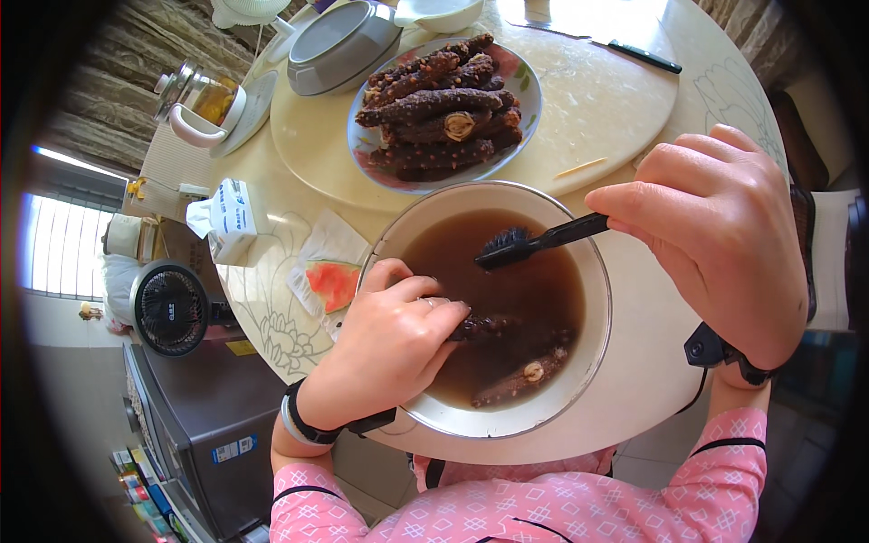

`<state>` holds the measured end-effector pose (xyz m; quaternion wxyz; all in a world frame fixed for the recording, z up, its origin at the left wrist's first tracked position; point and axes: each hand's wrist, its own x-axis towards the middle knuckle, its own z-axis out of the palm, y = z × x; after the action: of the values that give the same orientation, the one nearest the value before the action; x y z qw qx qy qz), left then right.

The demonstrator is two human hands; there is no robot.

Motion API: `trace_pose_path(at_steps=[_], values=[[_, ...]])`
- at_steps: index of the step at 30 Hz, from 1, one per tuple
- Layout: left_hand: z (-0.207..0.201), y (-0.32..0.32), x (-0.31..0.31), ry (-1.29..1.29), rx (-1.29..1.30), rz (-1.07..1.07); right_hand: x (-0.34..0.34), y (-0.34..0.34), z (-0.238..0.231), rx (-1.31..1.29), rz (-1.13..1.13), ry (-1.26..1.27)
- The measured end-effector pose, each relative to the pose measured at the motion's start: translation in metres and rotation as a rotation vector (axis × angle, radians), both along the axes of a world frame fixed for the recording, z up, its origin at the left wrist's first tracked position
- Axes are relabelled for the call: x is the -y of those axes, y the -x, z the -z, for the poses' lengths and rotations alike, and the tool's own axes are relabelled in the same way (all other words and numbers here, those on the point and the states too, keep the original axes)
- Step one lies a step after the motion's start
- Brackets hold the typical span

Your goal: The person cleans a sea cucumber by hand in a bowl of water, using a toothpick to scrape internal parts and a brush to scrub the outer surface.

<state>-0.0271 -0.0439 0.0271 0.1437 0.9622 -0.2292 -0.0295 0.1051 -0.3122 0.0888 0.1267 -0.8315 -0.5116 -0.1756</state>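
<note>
A wide metal bowl [593, 271] of brown water sits at the near edge of a round pale table [634, 362]. My left hand [385, 348] dips into the water and grips a dark, bumpy sea cucumber [484, 326]. Another dark one [525, 373] lies sunk near the bowl's front. My right hand [715, 235] holds a black brush [534, 242] by its handle, bristles just above the water. Behind the bowl, a patterned plate [529, 86] carries a heap of several dark sea cucumbers [444, 109].
A watermelon rind [333, 282] lies on a napkin left of the bowl, beside a tissue pack [231, 217]. A grey lidded dish [339, 45], a glass teapot [201, 100] and a black-handled knife [634, 52] stand farther back. A small black fan [172, 308] sits on a cabinet at left.
</note>
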Motion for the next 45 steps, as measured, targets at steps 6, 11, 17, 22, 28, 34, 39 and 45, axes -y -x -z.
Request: trace_pose_path(at_steps=[6, 11, 17, 22, 28, 34, 39, 45], values=[[-0.003, 0.004, -0.009, 0.039, 0.066, -0.056, -0.002, -0.003, 0.002, 0.004, -0.016, -0.016], [-0.001, 0.0, -0.014, 0.051, 0.103, -0.031, 0.0, -0.014, 0.006, -0.071, -0.035, 0.02], [0.001, -0.001, -0.018, 0.04, 0.076, -0.032, -0.002, -0.024, 0.008, -0.085, -0.034, 0.001], [0.0, -0.006, -0.021, 0.07, 0.071, -0.017, 0.001, -0.033, 0.008, -0.195, -0.125, 0.045], [0.005, -0.005, -0.028, 0.127, 0.126, -0.035, 0.0, -0.044, 0.016, -0.281, -0.196, 0.079], [0.007, -0.006, -0.033, 0.235, 0.111, -0.041, -0.012, -0.043, 0.023, -0.383, -0.222, 0.036], [0.01, -0.006, -0.032, 0.245, 0.1, -0.034, -0.04, -0.023, 0.049, -0.383, -0.241, -0.058], [0.008, -0.004, -0.031, 0.25, 0.115, -0.057, -0.036, -0.027, 0.037, -0.366, -0.196, -0.075]])
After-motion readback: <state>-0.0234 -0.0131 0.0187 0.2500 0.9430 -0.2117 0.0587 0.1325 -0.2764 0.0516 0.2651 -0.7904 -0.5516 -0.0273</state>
